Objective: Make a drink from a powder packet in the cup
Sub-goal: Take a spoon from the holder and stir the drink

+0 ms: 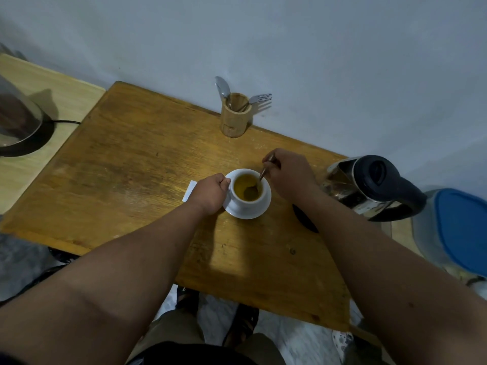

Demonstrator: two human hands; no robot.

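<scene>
A white cup (247,201) full of yellow-brown liquid stands on a white saucer (259,210) in the middle of the wooden table (126,167). My left hand (209,193) grips the cup at its left side. My right hand (290,175) pinches the handle of a metal spoon (257,184), whose bowl is dipped in the liquid. A white packet (190,192) lies flat on the table left of the cup, partly hidden under my left hand.
A bamboo holder (234,117) with a spoon and fork stands at the table's far edge by the wall. A steel kettle (369,188) with a black lid sits right of the cup. A blue-lidded jug (453,233) is far right. Another appliance (18,122) sits far left.
</scene>
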